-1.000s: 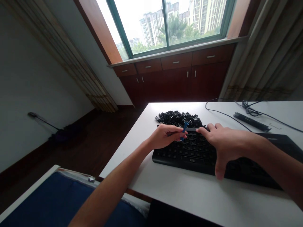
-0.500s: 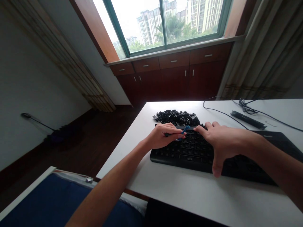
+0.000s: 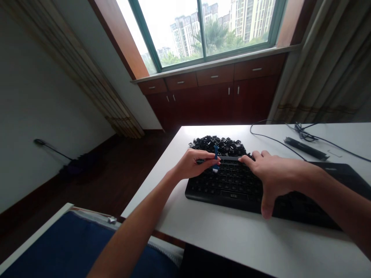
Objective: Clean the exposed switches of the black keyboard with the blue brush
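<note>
My left hand [image 3: 193,163] pinches a small blue brush [image 3: 216,151] between thumb and fingers. The brush stands nearly upright over the left part of a black keyboard [image 3: 207,196], its whitish lower end down at the key rows; whether it touches them I cannot tell. Across the keyboard's middle, my right hand [image 3: 276,172] lies with fingers spread, the index fingertip at the back edge and the thumb toward the front. Many keys there lack their caps, showing bare sockets. Just behind the keyboard lies a heap of black keycaps [image 3: 222,144].
A long black strip [image 3: 305,148], a thin bent wire piece [image 3: 334,153] and a coiled black cable [image 3: 304,133] lie at the back right of the white table [image 3: 220,231]. A dark blue fabric item with a zipper [image 3: 66,247] is at the lower left.
The brush has turned from slanted to nearly upright and shifted left with my left hand; its whitish end now shows. My right hand keeps its place on the keyboard.
</note>
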`<state>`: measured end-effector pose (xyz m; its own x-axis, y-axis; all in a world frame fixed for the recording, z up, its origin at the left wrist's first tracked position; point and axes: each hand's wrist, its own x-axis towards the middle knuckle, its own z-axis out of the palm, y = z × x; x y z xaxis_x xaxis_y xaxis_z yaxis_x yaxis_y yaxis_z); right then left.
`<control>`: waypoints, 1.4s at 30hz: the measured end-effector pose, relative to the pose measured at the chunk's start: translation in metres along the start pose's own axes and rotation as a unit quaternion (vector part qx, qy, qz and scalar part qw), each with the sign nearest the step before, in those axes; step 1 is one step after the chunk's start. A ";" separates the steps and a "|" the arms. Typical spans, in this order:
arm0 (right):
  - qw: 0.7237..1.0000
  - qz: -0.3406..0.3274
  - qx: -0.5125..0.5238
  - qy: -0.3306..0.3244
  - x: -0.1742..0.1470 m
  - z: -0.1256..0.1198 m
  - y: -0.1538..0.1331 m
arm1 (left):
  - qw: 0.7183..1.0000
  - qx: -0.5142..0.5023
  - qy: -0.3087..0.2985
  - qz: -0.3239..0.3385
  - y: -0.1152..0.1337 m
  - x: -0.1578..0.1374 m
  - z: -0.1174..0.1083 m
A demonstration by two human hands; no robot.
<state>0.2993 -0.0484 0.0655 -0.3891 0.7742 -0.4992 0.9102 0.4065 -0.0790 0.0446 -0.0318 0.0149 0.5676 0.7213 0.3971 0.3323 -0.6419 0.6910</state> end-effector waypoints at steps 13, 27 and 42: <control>1.000 -0.005 0.005 0.011 0.000 0.000 0.000 | 0.998 0.052 -0.008 0.020 0.001 -0.001 -0.004; 1.000 0.002 0.003 0.012 0.002 0.002 0.001 | 0.999 0.005 -0.028 -0.020 0.002 -0.001 -0.003; 1.000 0.004 -0.001 0.001 0.001 0.000 -0.001 | 0.999 0.041 0.006 -0.005 0.001 -0.001 -0.004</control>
<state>0.2983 -0.0481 0.0646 -0.3814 0.7790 -0.4976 0.9134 0.4005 -0.0731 0.0415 -0.0321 0.0175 0.5545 0.7311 0.3976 0.3998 -0.6530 0.6432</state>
